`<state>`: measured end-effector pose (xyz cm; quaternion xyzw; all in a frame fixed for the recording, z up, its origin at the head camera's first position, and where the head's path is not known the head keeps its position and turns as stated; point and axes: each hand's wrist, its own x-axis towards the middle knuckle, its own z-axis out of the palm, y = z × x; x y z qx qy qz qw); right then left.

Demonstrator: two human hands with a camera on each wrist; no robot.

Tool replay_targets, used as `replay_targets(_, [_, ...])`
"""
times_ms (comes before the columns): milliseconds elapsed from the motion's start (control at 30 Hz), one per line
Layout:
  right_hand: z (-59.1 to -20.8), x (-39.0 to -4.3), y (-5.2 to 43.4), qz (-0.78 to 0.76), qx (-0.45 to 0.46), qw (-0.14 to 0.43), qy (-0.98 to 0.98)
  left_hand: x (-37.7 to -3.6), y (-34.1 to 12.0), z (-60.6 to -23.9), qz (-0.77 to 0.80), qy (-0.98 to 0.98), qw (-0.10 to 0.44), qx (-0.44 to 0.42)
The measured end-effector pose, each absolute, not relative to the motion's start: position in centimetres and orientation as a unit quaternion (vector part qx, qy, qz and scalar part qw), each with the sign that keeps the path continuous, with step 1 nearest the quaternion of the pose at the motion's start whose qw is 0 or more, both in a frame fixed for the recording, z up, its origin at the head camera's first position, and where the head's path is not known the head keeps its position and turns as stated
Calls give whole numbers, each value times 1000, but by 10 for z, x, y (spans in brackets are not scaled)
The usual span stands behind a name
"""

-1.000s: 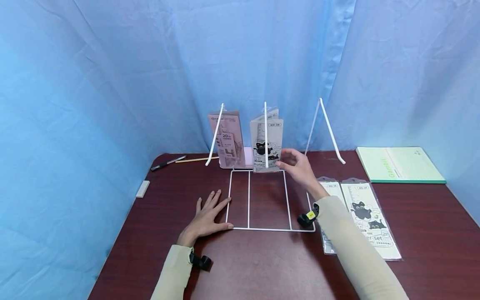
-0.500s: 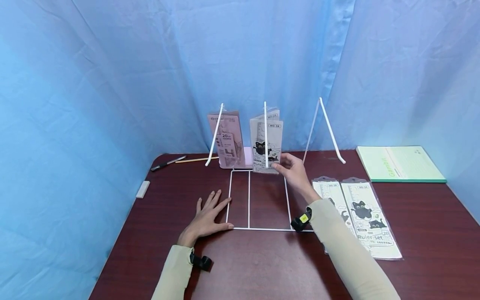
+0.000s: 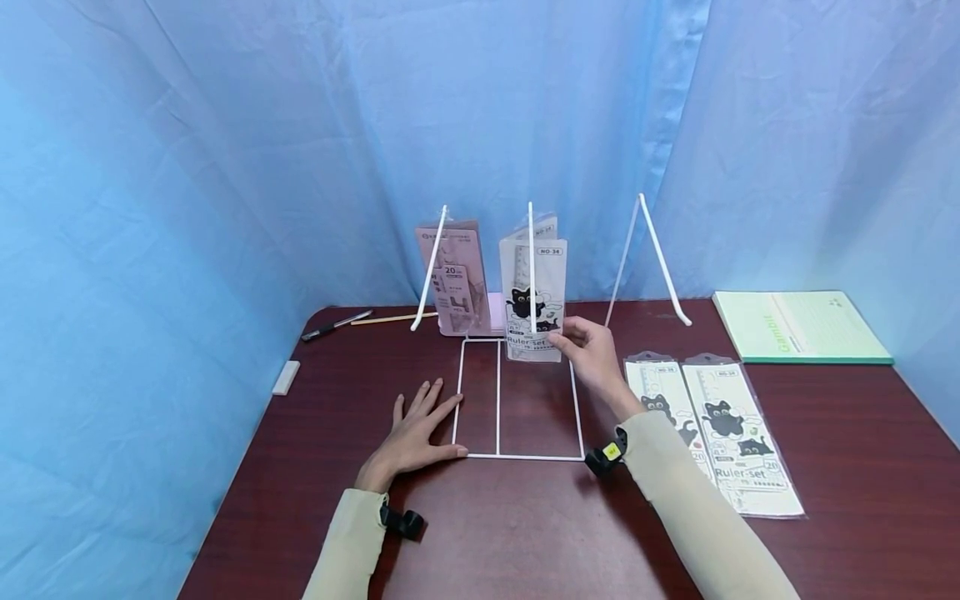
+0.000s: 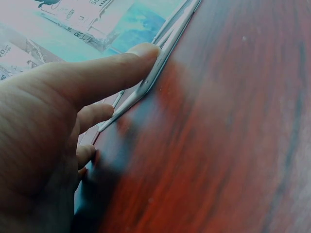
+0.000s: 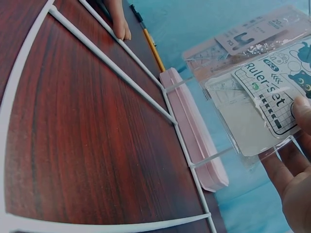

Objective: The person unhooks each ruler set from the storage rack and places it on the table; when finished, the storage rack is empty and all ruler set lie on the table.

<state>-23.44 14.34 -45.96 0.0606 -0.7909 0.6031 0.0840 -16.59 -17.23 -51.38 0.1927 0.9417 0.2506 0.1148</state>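
Observation:
On the middle hook [image 3: 532, 267] of a white wire rack [image 3: 525, 457] hang white ruler-set packets printed with black cats. My right hand [image 3: 596, 358] pinches the front ruler-set packet [image 3: 553, 275] by its lower right edge; in the right wrist view the thumb lies on the printed face and the fingers are behind. My left hand [image 3: 415, 437] rests with spread fingers at the rack's front left corner. Its thumb touches the base wire in the left wrist view. A pink ruler packet [image 3: 459, 279] hangs on the left hook.
Two ruler-set packets [image 3: 742, 437] lie on the table at right, near a green notebook [image 3: 802, 329]. A pink case [image 5: 192, 131] lies behind the rack's base. A pen [image 3: 336, 326], a pencil [image 3: 393, 319] and a white eraser [image 3: 286, 378] are at left. Blue curtain surrounds the table.
My right hand has shifted slightly left and toward me along the packet's edge. The front packet's lower end has swung toward me. My left hand has stayed in place.

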Motion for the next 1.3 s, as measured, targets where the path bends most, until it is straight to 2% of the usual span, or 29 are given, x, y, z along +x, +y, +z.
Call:
replay_targets(500, [-460,-221,144,580,62,116,-804,-165,-172,-512,252,941,117,192])
replay_targets(1300, [-459,-199,144,577,71,123,-804,-165,-170,-510,258,940,110,194])
